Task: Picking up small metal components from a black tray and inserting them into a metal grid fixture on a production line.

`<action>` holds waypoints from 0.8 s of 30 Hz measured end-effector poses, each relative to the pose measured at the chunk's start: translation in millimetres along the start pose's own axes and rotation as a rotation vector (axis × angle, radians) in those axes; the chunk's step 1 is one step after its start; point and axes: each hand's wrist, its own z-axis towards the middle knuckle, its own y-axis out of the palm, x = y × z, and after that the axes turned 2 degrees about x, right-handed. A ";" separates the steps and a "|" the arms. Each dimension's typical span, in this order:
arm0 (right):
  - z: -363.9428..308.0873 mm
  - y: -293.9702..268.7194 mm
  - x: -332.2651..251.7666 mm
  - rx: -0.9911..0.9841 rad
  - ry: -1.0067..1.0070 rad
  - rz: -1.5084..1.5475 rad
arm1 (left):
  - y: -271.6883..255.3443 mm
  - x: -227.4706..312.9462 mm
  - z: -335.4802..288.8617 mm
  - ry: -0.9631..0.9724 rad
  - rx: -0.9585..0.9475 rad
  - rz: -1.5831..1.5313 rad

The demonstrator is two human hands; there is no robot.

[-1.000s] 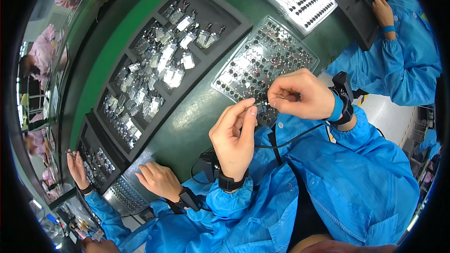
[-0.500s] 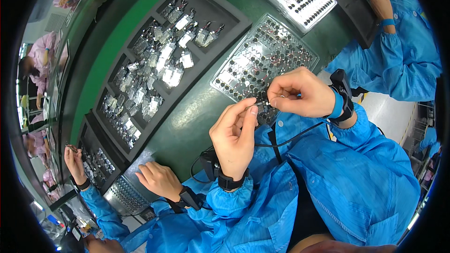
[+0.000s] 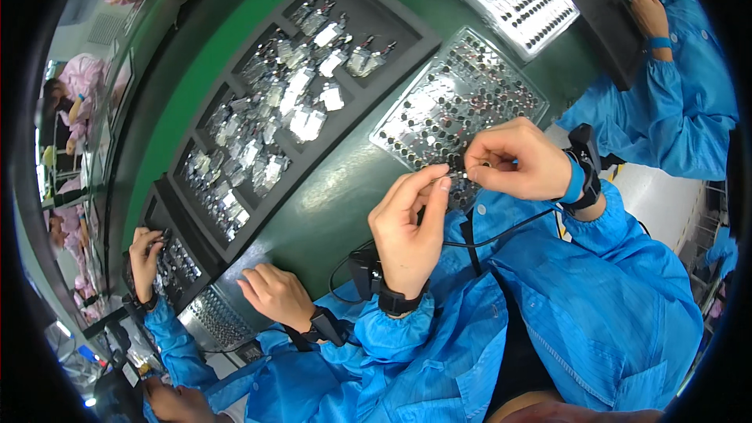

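Observation:
My left hand [image 3: 409,223] is closed in a pinch, thumb against forefinger. At its fingertips is a small silver metallic part [image 3: 460,177], too small to make out exactly. My right hand [image 3: 523,163] is closed beside it, thumb and forefinger pinched close to the same part. What lies between the right fingers is mostly hidden. Both hands are held above the near edge of a clear plastic tray [image 3: 381,139], which is filled with small round black components on thin wires.
Left of the clear tray lies a black divided tray [image 3: 319,158] heaped with silver flat parts with wires. A white tray [image 3: 561,25] with rows of black round pieces sits at the far right. Co-workers' hands [image 3: 276,295] [image 3: 648,12] are on both sides.
The whole view has shifted slightly, so things appear further right. My two hands keep nearly the same pinched pose. The left co-worker's far hand has come down to a small black tray.

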 end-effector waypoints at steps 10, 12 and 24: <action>1.1 5.5 -5.0 0.050 -0.032 -0.071 | 3.7 -7.0 1.2 0.144 -0.001 0.139; 1.0 3.4 -4.0 0.036 -0.034 -0.043 | 2.5 -8.5 1.1 0.110 -0.011 0.109; -0.6 -2.1 9.3 -0.004 -0.066 0.068 | -0.7 -11.5 2.5 -0.078 -0.120 -0.180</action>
